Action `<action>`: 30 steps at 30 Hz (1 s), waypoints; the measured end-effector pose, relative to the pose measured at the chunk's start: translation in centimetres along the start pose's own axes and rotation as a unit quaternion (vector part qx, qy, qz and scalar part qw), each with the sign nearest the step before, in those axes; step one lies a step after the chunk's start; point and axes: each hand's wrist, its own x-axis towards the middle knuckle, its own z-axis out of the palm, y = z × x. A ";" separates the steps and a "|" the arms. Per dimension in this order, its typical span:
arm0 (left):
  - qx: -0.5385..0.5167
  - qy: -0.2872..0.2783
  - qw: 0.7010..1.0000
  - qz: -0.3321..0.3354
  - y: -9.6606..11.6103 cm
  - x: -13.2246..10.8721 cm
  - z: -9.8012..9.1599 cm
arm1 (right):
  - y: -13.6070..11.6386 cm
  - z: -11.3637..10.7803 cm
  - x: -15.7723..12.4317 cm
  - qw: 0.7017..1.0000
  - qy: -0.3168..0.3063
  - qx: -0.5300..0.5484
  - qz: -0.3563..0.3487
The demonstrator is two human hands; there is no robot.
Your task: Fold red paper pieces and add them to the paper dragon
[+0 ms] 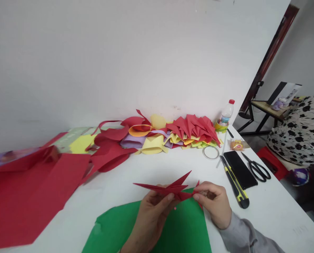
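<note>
A folded red paper piece with several pointed tips [169,189] is held up between my two hands, above a green sheet [188,225] on the white table. My left hand [154,214] pinches its middle from below, thumb on the near side. At its right end my right hand [214,200] grips a smaller pointed part between thumb and fingers. Whether that part is separate or joined to the rest, I cannot tell. The paper inside both grips is partly hidden by the fingers.
Folded red pointed papers [193,126] and yellow paper shapes [153,144] line the wall. Large red sheets [41,196] cover the left. To the right lie a tape ring [211,152], utility knife [235,186], black phone [240,169] and scissors [259,170]; a bottle [226,113] stands behind.
</note>
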 end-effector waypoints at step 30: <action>0.129 -0.183 0.971 -0.085 0.7 0.3 -0.5 | -2.8 -1.3 0.5 0.922 -0.004 -0.259 -0.289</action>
